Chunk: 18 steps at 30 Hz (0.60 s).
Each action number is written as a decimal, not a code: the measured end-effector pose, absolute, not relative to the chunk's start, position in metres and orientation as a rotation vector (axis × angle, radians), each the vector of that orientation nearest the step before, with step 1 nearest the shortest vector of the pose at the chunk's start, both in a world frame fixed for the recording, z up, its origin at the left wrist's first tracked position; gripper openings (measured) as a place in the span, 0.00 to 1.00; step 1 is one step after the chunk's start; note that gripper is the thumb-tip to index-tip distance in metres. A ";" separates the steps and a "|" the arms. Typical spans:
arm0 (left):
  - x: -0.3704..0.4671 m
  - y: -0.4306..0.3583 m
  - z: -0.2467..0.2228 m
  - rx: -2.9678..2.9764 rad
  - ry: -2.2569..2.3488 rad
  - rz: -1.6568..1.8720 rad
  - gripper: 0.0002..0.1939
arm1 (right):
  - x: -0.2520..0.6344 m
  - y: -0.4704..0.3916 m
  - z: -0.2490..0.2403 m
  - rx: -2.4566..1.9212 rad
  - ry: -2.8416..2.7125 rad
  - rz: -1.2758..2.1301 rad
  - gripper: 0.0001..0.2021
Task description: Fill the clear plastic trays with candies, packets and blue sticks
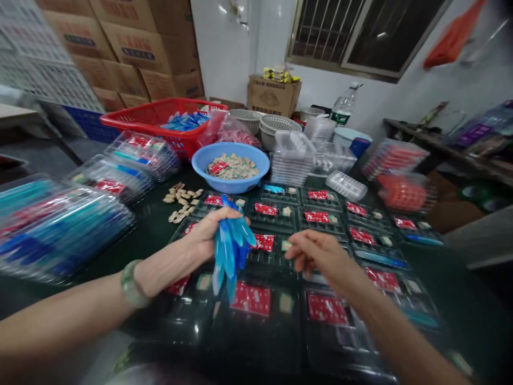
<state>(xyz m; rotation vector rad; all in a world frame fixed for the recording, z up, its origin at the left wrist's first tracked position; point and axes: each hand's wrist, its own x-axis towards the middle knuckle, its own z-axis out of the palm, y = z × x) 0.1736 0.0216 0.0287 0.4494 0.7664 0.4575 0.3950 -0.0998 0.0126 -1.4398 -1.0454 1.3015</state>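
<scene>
Head view: blue basin [230,185] stands beyond trays [256,336].

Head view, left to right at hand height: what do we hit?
Stack of filled clear packs → pale green bangle → left hand → bunch of blue plastic pieces it grips → right hand → far-right clear tray with a red packet.
</scene>
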 end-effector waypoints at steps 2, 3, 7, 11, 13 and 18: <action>0.179 0.019 0.029 0.460 0.752 0.498 0.06 | 0.351 -0.104 0.018 -1.365 -1.074 1.410 0.14; 0.179 0.017 0.029 0.466 0.744 0.513 0.06 | 0.337 -0.105 0.020 -1.344 -1.077 1.411 0.14; 0.169 0.004 0.029 0.476 0.725 0.489 0.05 | 0.310 -0.101 0.029 -1.371 -1.073 1.230 0.14; 0.160 -0.009 0.028 0.511 0.703 0.460 0.04 | 0.296 -0.095 0.033 -1.401 -1.036 1.214 0.12; 0.157 -0.013 0.027 0.524 0.702 0.457 0.05 | 0.291 -0.094 0.032 -1.381 -0.988 1.257 0.12; 0.154 -0.017 0.023 0.471 0.581 0.389 0.08 | 0.290 -0.094 0.025 -1.242 -0.803 1.318 0.13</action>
